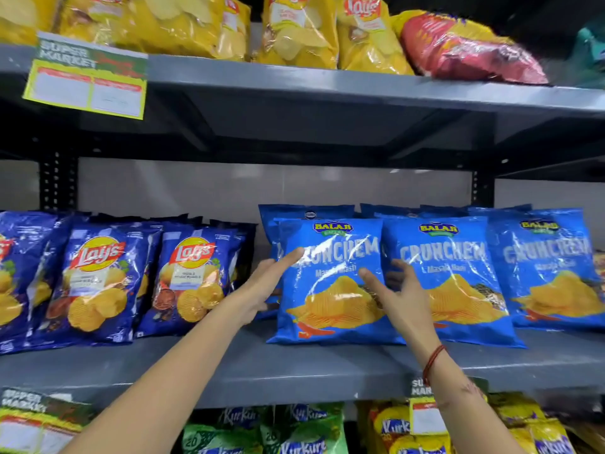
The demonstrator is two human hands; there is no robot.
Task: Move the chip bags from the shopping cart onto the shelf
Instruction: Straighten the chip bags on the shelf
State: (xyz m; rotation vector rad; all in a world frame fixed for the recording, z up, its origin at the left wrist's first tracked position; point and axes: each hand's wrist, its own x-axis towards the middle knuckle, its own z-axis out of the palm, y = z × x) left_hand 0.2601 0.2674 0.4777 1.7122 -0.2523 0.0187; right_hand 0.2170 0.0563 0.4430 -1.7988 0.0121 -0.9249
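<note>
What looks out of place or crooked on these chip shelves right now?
On the top shelf, one red chip bag lies flat on its side beside upright yellow Lay's bags, a different colour from its row. The middle shelf's blue Lay's and Crunchem bags stand fairly straight. Nothing looks spilled or torn.

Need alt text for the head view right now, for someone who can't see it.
Both hands, left hand and right hand, rest open on either side of a blue Crunchem bag standing on the grey middle shelf. More Crunchem bags stand to its right, dark blue Lay's bags to its left, yellow Lay's bags above.
</note>
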